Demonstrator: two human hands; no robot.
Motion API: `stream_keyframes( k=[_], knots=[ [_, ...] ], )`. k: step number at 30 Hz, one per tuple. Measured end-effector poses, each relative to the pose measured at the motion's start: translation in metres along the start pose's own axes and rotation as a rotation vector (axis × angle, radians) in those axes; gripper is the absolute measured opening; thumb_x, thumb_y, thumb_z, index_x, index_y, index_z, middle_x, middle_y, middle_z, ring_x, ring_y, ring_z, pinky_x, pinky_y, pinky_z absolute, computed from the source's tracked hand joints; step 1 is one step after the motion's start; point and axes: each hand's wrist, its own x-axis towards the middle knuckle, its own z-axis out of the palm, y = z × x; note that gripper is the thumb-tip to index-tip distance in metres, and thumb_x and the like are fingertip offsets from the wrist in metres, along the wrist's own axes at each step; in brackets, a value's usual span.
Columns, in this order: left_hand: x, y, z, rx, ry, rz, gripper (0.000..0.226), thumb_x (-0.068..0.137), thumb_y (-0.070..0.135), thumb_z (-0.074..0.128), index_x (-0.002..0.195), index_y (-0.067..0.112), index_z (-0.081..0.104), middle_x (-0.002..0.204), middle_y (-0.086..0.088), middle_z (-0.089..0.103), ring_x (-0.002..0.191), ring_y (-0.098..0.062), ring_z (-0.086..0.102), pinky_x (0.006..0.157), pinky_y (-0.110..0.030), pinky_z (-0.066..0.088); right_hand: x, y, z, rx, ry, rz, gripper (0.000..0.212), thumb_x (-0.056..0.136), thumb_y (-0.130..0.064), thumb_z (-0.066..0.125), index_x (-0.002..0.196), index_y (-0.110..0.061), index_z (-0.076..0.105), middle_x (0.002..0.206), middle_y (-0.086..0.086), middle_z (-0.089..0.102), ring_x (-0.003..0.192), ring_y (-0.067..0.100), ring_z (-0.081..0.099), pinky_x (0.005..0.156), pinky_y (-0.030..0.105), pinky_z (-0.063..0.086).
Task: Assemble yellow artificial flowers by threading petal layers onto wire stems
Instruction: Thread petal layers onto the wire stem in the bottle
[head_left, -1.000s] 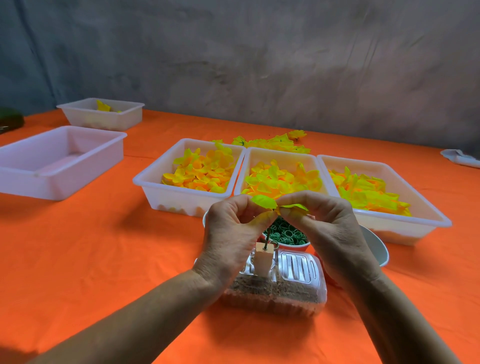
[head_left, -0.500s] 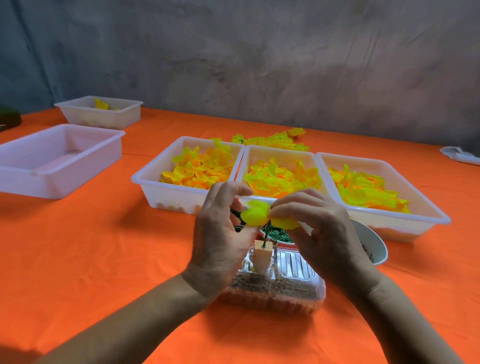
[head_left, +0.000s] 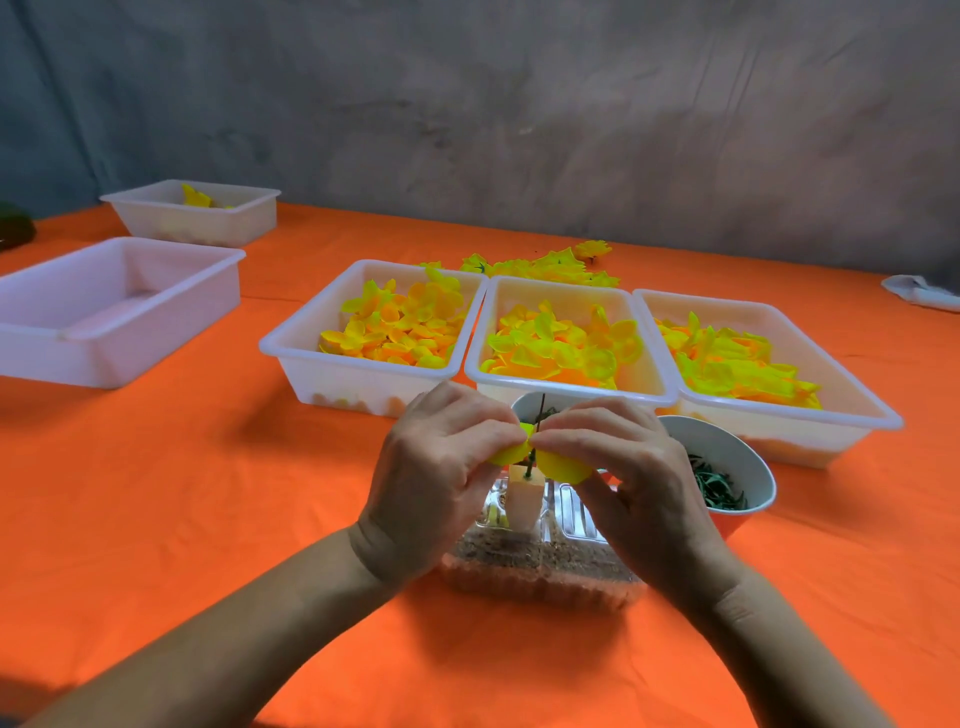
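Just yellow petal layer (head_left: 558, 464), cupped.

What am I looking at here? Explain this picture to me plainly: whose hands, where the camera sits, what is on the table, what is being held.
There is no machine here. A person wears a camera on the head, so the one view looks forward and down at their own two hands. The left hand and right hand each pinch one side of a yellow petal layer with the fingers. A thin green wire stem pokes up through its middle; the stem stands in a small pale block on a clear plastic box. On the orange table behind them sit three white trays full of yellow petals, two bowls of green parts, two more white trays on the left, and a heap of flowers at the back.
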Motion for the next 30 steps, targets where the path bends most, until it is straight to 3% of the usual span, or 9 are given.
stream_keyframes(
  k=[4, 9, 15, 21, 30],
  knots=[
    [-0.001, -0.002, 0.002, 0.022, -0.02, 0.033, 0.011, 0.077, 0.004, 0.072, 0.088, 0.004, 0.074, 0.088, -0.005, 0.071, 0.08, -0.028, 0.065, 0.069, -0.042, 0.05, -0.003, 0.001, 0.005, -0.053, 0.051, -0.022, 0.025, 0.072, 0.002, 0.066, 0.091, -0.011, 0.075, 0.094, -0.003, 0.072, 0.09, 0.024, 0.064, 0.076, 0.045, 0.048],
    [-0.001, -0.006, 0.006, 0.016, -0.022, 0.064, 0.003, 0.075, 0.001, 0.072, 0.077, 0.003, 0.072, 0.082, -0.004, 0.07, 0.074, -0.028, 0.063, 0.066, -0.041, 0.049, -0.006, -0.001, 0.007, -0.145, 0.106, -0.085, 0.02, 0.085, -0.01, 0.055, 0.086, -0.011, 0.076, 0.09, -0.003, 0.073, 0.088, 0.025, 0.064, 0.075, 0.041, 0.046],
    [-0.005, -0.006, 0.008, 0.042, 0.007, 0.087, 0.003, 0.074, -0.001, 0.072, 0.073, 0.001, 0.071, 0.08, -0.006, 0.07, 0.074, -0.027, 0.063, 0.07, -0.036, 0.049, -0.013, 0.0, 0.013, -0.207, 0.183, -0.077, 0.015, 0.084, -0.006, 0.06, 0.088, -0.009, 0.075, 0.091, -0.002, 0.072, 0.09, 0.023, 0.06, 0.08, 0.034, 0.043],
    [-0.007, -0.006, 0.009, 0.105, -0.026, 0.157, 0.022, 0.086, 0.007, 0.059, 0.068, 0.002, 0.07, 0.076, -0.007, 0.07, 0.071, -0.027, 0.063, 0.065, -0.036, 0.048, -0.018, 0.0, 0.02, -0.255, 0.207, -0.1, 0.038, 0.099, -0.02, 0.043, 0.079, -0.011, 0.074, 0.086, -0.003, 0.073, 0.086, 0.024, 0.063, 0.079, 0.031, 0.041],
    [-0.011, -0.007, 0.01, 0.149, -0.036, 0.208, 0.029, 0.092, 0.009, 0.053, 0.069, 0.002, 0.071, 0.079, -0.007, 0.07, 0.075, -0.026, 0.063, 0.069, -0.035, 0.049, -0.022, -0.001, 0.02, -0.24, 0.178, -0.072, 0.041, 0.099, -0.023, 0.042, 0.079, -0.01, 0.075, 0.089, 0.0, 0.072, 0.088, 0.026, 0.062, 0.078, 0.033, 0.044]
  ],
)
